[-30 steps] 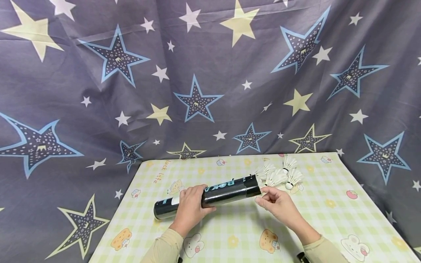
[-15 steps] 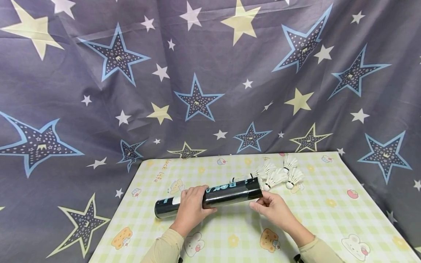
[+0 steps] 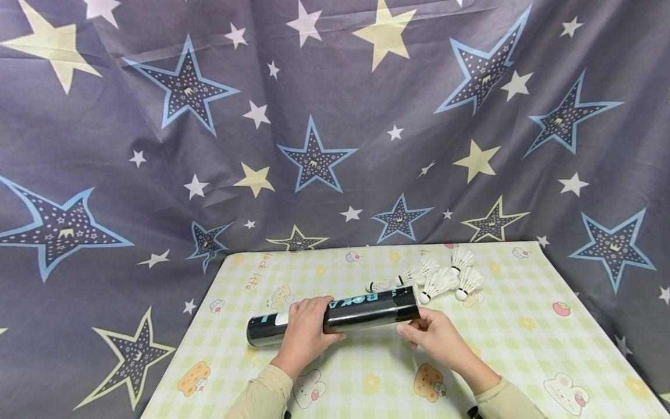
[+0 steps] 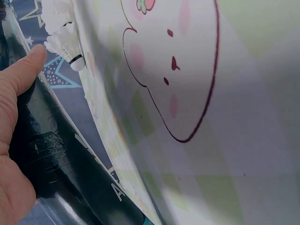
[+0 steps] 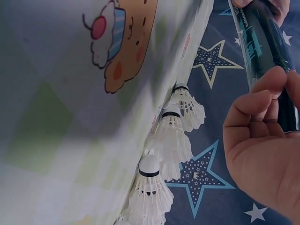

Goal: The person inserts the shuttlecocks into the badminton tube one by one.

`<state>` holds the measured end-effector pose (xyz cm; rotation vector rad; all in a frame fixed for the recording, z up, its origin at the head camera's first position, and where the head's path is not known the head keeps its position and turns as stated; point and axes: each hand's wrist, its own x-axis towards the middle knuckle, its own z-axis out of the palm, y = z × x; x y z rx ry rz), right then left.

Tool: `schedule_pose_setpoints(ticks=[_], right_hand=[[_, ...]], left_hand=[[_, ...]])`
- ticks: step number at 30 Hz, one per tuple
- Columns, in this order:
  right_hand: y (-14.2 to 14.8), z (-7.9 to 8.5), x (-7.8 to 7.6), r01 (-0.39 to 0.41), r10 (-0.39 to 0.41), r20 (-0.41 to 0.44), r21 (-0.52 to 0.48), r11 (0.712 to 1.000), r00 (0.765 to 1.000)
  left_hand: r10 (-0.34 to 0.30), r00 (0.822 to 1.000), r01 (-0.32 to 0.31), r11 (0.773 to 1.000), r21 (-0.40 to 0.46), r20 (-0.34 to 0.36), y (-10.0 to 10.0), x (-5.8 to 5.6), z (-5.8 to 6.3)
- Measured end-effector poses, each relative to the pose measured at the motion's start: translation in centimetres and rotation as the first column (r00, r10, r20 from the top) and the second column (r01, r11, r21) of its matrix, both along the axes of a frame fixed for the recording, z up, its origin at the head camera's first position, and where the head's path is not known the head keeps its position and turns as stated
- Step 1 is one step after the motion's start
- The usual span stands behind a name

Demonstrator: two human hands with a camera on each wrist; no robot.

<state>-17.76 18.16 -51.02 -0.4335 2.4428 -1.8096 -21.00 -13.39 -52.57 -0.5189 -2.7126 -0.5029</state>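
Observation:
My left hand (image 3: 309,329) grips a black shuttlecock tube (image 3: 361,314) with turquoise lettering around its middle, holding it nearly level above the table. In the left wrist view the thumb lies along the glossy tube (image 4: 70,164). At the tube's right end is my right hand (image 3: 439,340), thumb and index finger pinching the lower edge of the rim, the other fingers curled. The right wrist view shows these fingertips meeting at the end of the tube (image 5: 262,42). Whatever is inside the tube is hidden. White feather shuttlecocks (image 3: 438,285) lie just behind its right end.
Several shuttlecocks form a loose group at the back right, one shuttlecock (image 3: 381,285) partly covered by the tube. A green-and-white checked cloth (image 3: 497,349) with cartoon prints covers the table. Behind it hangs a dark grey curtain (image 3: 335,215) with stars.
The tube's right end has come down slightly, uncovering another shuttlecock behind it. My right hand has shifted a little down and left with the rim; my left hand keeps its grip.

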Motion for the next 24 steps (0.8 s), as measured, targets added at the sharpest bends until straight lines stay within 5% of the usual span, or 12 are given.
schedule_pose_setpoints(ticks=[7, 13, 18, 24], right_hand=[[0.4, -0.1, 0.2, -0.027, 0.027, 0.021, -0.001, 1.0, 0.999], [1.9, 0.5, 0.1, -0.017, 0.018, -0.044, 0.036, 0.999, 0.999], [4.6, 1.1, -0.6, 0.056, -0.052, -0.08, 0.055, 0.997, 0.995], [9.3, 1.6, -2.5, 0.213, -0.213, -0.015, 0.121, 0.97, 0.977]], left_hand=[[-0.006, 1.0, 0.006, 1.0, -0.009, -0.007, 0.0, -0.1, -0.1], [-0.001, 1.0, 0.001, 1.0, 0.012, -0.018, 0.0, -0.1, 0.0], [0.007, 1.0, -0.006, 1.0, 0.028, -0.027, -0.1, -0.1, 0.1], [0.003, 0.999, -0.001, 1.0, 0.028, -0.044, -0.1, -0.1, -0.1]])
